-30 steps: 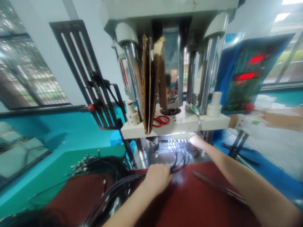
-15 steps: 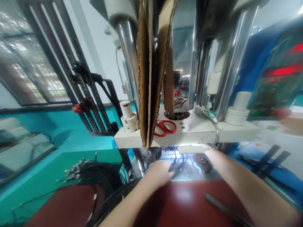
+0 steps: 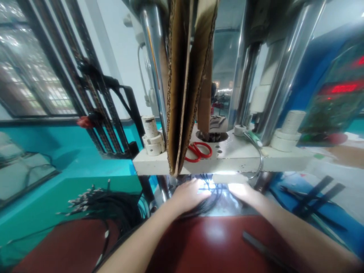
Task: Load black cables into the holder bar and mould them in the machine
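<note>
**Black cables [image 3: 207,206] framed by two hands under a press plate [image 3: 222,165]**

In the head view, the cables are seen beyond the counter's [image 3: 216,242] far edge, over a metal platen [image 3: 231,209], below the press plate's front edge. Their upper lengths are pointed away from the wearer; their lower lengths are curved leftward, towards the left forearm. The left hand [image 3: 191,194] is set closest, at their left side, with its thumb a little apart from its fingers; whether any cable is pinched cannot be told. The right hand [image 3: 243,190] is placed to their right, apart from the curve, its fingertips lost in glare, so its grip cannot be told either. Red-handled scissors [image 3: 209,151] are laid near the press plate's front edge, beside folded cardboard [image 3: 178,113].
</note>
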Demonstrator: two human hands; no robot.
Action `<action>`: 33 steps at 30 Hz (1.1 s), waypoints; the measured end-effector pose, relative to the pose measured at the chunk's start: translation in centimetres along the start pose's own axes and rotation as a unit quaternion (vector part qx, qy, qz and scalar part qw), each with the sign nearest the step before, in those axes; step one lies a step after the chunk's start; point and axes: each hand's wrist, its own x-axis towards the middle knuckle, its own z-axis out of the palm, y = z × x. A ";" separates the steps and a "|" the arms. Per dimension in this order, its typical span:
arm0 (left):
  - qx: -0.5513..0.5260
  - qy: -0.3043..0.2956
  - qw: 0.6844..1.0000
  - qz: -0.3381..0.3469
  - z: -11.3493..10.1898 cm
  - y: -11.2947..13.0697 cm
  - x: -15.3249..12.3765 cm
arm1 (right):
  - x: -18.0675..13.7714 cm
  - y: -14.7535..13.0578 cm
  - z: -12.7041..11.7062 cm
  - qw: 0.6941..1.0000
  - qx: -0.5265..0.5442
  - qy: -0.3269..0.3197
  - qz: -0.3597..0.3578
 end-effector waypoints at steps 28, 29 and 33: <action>0.109 0.050 0.984 0.129 2.8 -1.6 5.0 | -3.5 2.1 -0.3 0.994 -0.101 -0.044 -0.013; 0.130 0.040 0.979 0.149 2.8 -2.0 4.7 | -3.3 1.9 -0.2 0.994 -0.099 -0.049 -0.015; 0.132 0.011 0.976 0.171 2.2 -3.1 3.8 | -2.3 1.2 0.2 0.994 -0.082 -0.064 -0.032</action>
